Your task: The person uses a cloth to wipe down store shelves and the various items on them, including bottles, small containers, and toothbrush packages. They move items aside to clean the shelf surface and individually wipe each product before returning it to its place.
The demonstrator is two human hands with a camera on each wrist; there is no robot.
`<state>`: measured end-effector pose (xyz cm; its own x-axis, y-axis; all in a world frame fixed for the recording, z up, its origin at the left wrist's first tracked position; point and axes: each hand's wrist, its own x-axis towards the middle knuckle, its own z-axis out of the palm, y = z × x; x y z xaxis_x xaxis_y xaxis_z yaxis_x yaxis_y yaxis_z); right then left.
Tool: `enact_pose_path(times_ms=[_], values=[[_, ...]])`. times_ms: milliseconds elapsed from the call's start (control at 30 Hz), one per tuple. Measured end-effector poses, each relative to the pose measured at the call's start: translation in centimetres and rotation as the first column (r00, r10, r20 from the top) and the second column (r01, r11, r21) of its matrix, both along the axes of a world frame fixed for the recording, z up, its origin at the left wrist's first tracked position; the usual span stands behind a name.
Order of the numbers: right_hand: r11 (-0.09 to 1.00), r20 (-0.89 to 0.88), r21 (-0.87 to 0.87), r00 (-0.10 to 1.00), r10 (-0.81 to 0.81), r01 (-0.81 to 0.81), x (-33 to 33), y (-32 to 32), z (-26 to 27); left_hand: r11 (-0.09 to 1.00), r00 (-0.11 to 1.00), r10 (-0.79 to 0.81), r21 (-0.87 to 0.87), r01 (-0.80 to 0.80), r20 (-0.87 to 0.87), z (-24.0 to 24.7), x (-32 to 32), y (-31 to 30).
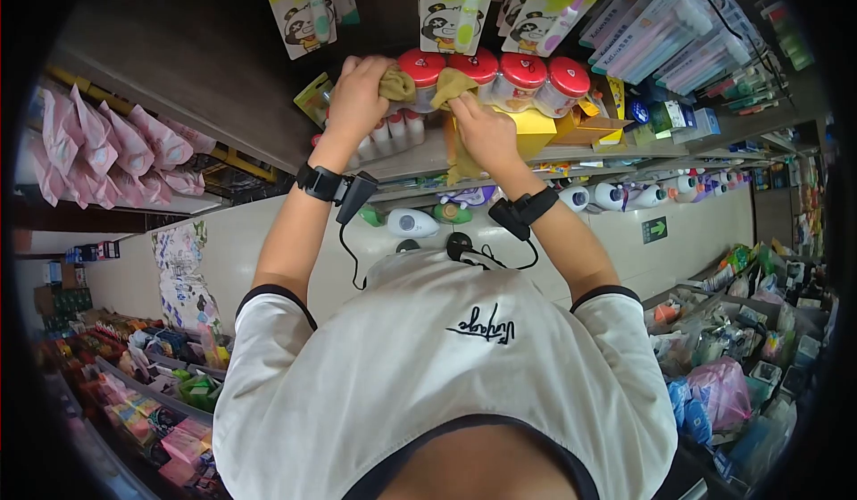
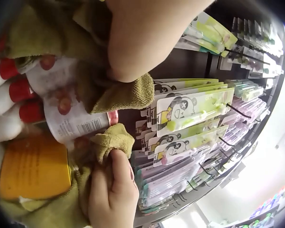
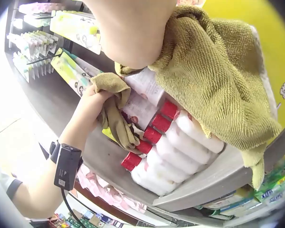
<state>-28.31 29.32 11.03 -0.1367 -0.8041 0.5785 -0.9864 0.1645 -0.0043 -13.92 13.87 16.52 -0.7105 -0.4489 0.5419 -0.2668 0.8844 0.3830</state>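
Both hands are at a shelf, each with olive-green towelling cloth. My left hand [image 1: 357,98] grips a bunched piece of cloth [image 1: 396,84] against the leftmost red-lidded jar [image 1: 421,68]. Farther right, my right hand [image 1: 486,134] pinches cloth [image 1: 453,87] beside the second jar [image 1: 473,64], and a long fold hangs below it. In the right wrist view, this cloth [image 3: 213,76] drapes over the yellow box. I cannot tell whether the two pieces are one cloth. White bottles [image 3: 175,152] with red caps stand in a row in front of the jars.
Carded toothbrushes [image 1: 455,9] hang on hooks just above the jars. Right of the bottles is a yellow box [image 1: 527,134]. More bottles [image 1: 607,196] line a lower shelf. Pink packets [image 1: 80,143] hang at the left, and heaped goods [image 1: 723,384] lie behind at the right.
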Motion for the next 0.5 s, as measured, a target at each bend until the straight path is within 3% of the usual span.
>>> enact_pose_path(times_ms=[267, 433, 467, 500], values=[[0.994, 0.000, 0.106, 1.000, -0.020, 0.020, 0.5, 1.1, -1.0, 1.000, 1.000, 0.000, 0.004, 0.000, -0.003, -0.1, 0.0, 0.3], [0.972, 0.095, 0.234, 0.994, -0.055, 0.031, 0.8, 2.0, -0.6, 0.999, 1.000, 0.024, -0.041, -0.023, 0.007, -0.5, 0.0, -0.1], [0.972, 0.092, 0.233, 0.994, -0.058, 0.035, 0.7, 2.5, -0.2, 0.999, 1.000, 0.026, -0.039, -0.026, 0.009, -0.5, 0.0, -0.1], [0.993, 0.149, 0.119, 0.988, -0.041, 0.023, 0.5, 3.1, 0.7, 0.999, 1.000, 0.023, -0.040, -0.023, 0.006, -0.5, 0.0, -0.2]])
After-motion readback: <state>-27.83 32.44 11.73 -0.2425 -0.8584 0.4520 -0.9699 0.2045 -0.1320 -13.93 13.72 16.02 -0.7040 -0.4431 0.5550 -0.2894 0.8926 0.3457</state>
